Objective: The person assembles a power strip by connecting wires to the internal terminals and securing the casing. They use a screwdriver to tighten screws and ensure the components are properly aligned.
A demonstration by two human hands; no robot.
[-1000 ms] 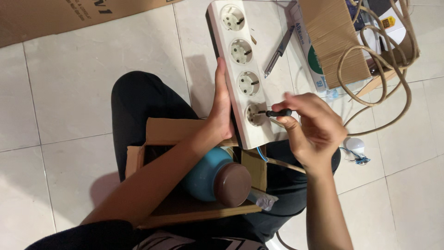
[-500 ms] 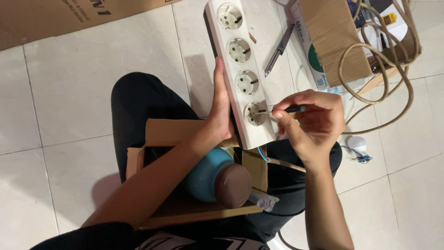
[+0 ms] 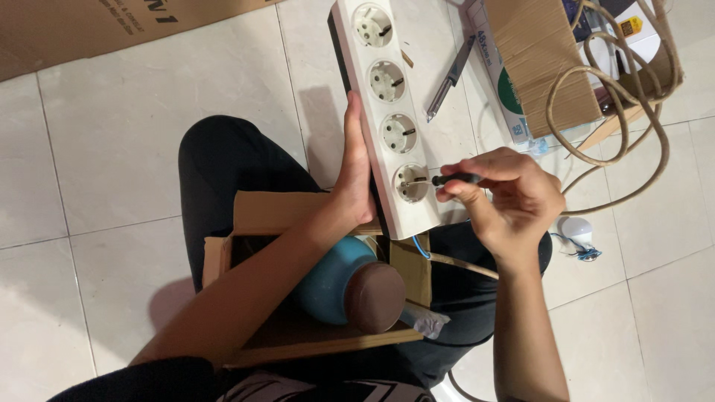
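Pale floor tiles (image 3: pixel 119 134) fill the view from the head camera, and I am looking straight down at a person seated on them with a shallow cardboard box (image 3: pixel 257 223) across the lap. Inside that box lies a teal jar (image 3: pixel 331 279) with a brown lid (image 3: pixel 375 298), on its side. Above it, the white power strip (image 3: pixel 387 112) runs with its long axis from the near middle of the scene up towards the far edge, leaning slightly left; four round sockets sit in a row along its face, and a cable leaves its near end. My left hand (image 3: pixel 354 175) is wrapped along the strip's left side, thumb up and palm flat against the edge, bracing it. My right hand (image 3: pixel 510 205) sits just to the right of the strip's near end, fingers pinched around the black handle of a small screwdriver (image 3: pixel 447 179). The shaft lies roughly crosswise to the strip, pointing left, its tip in the nearest socket (image 3: pixel 410 183). So the right hand works from the right side at the near end, while the left steadies from the opposite side. Further off on the right I see a grey pen-like tool (image 3: pixel 449 78) lying on the floor beside the strip, an open cardboard carton (image 3: pixel 536 67), a loop of tan cord (image 3: pixel 633 112), and a small white bulb (image 3: pixel 577 231) with loose wires near the right knee.
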